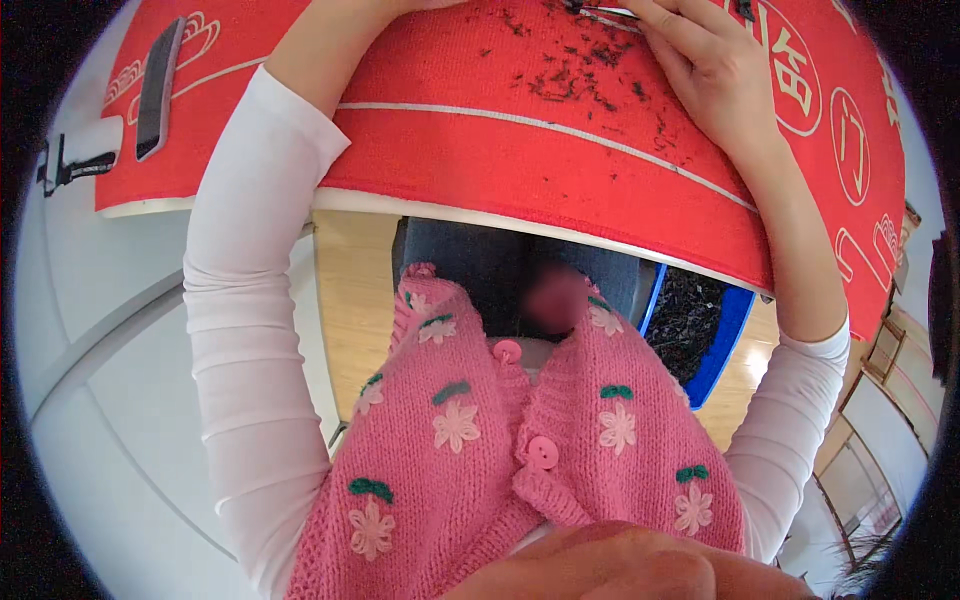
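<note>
At the top edge of the head view, my right hand [715, 75] is over the red mat [430, 150], fingers bent and closed by a thin silver piece with a dark end [612, 13]. The frame cuts this piece off, so I cannot tell its kind. Small dark shreds [590, 80] lie scattered on the mat to the left of that hand. Only the lower edge of my left hand [425, 4] shows at the top; its fingers are out of frame.
A flat slab with a dark face [155, 95] lies on the mat's left side. Beyond it, a white and black clamp-like piece [85, 155] sits at the table edge. Below the table on the right, a blue bin [738, 335] holds dark shreds, near my legs.
</note>
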### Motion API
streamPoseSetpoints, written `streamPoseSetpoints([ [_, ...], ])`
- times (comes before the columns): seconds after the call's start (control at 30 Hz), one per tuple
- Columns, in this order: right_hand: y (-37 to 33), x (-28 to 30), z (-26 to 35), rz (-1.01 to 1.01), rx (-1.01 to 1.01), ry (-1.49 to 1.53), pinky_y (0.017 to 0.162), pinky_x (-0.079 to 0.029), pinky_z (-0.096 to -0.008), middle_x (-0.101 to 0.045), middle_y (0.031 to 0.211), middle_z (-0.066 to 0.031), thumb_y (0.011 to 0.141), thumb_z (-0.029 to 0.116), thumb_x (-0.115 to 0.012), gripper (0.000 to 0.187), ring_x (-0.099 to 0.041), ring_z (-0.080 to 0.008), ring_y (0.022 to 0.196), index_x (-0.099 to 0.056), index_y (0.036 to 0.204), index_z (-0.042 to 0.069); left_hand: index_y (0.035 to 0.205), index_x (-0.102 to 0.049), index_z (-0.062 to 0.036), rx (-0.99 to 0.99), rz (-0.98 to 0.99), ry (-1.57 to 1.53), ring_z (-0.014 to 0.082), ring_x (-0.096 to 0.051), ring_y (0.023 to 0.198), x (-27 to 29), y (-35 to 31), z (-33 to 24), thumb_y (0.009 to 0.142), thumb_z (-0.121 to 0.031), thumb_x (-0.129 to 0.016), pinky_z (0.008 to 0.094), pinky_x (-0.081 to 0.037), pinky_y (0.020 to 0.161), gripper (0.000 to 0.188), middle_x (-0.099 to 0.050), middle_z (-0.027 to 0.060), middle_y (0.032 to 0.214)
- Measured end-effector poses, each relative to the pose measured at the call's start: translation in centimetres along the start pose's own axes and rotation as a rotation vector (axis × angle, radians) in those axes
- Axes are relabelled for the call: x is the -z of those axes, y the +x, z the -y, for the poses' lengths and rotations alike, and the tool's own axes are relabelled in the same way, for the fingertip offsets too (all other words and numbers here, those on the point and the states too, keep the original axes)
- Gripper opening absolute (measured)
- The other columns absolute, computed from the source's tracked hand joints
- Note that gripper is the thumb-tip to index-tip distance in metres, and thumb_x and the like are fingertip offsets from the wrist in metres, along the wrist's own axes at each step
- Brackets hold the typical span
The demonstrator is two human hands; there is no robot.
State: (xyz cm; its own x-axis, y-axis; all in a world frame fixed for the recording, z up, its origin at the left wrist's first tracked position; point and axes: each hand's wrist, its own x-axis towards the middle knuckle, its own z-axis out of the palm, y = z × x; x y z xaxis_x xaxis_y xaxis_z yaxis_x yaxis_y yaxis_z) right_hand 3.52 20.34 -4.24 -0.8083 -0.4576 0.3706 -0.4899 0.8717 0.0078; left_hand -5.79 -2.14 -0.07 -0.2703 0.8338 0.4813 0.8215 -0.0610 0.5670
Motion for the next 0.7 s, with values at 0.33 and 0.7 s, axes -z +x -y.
streamPoseSetpoints([
  [0.33,0.9,0.9,0.6,-0.048,0.089,0.113,0.046,-0.041,-0.0243,-0.053,0.076,-0.0071,0.073,0.000,-0.058,0.013,-0.049,-0.0185,0.053,-0.063,0.085,-0.001,0.077,-0.061,-0.0002,0.011,-0.001,0.008,0.0167,-0.051,0.063,0.3,0.0,-0.5,0.068,0.005,-0.061,0.0245,-0.043,0.058,0.010,-0.059,0.0064,0.079],
  [0.7,0.3,-0.2,-0.4,-0.100,0.070,0.135,0.048,-0.040,-0.0240,-0.052,0.075,-0.0079,0.074,-0.002,-0.056,0.017,-0.048,-0.0179,0.055,-0.062,0.090,0.000,0.080,-0.062,-0.0018,-0.054,-0.043,0.097,0.0142,-0.050,0.061,0.2,0.0,0.0,0.070,0.003,-0.061,0.0220,-0.042,0.056,0.011,-0.059,0.0048,0.077],
])
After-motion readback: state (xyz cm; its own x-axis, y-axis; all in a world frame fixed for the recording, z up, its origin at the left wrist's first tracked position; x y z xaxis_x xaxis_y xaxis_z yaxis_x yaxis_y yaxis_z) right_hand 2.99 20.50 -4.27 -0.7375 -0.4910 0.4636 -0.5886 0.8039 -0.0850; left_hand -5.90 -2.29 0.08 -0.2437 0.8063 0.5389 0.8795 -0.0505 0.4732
